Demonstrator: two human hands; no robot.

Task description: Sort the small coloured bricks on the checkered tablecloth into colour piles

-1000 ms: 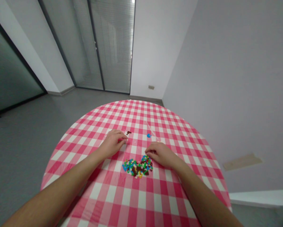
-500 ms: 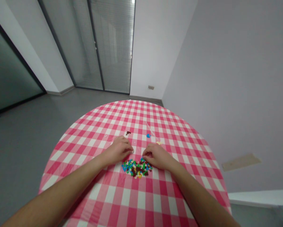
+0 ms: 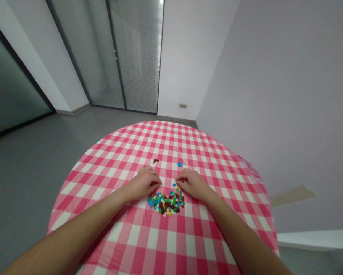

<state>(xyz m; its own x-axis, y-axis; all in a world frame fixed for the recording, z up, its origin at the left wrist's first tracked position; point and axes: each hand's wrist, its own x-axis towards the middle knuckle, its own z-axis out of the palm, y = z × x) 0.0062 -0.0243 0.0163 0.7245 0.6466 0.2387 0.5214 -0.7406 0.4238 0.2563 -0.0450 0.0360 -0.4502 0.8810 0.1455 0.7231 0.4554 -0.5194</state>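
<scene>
My left hand (image 3: 144, 183) rests on the pink-and-white gingham tablecloth (image 3: 116, 229), its fingers curled toward the middle. My right hand (image 3: 192, 184) is curled in the same way, just above a heap of tiny multicoloured plastic bricks (image 3: 166, 203). Both hands are nearest this heap, and their fingertips hide whatever may lie under them. Farther out lie a small dark brown brick cluster (image 3: 155, 160) and a small blue brick (image 3: 179, 164), apart from both hands.
The cloth covers a round table whose far edge meets a grey floor (image 3: 36, 160). Beyond stand a glass partition with blinds (image 3: 134, 57) and a pale wall (image 3: 274, 84). No other person appears.
My right hand has drawn back from the heap toward the far side of the table, and a few bricks now stick out of the heap's top. My left hand has stayed nearly still since the last frame.
</scene>
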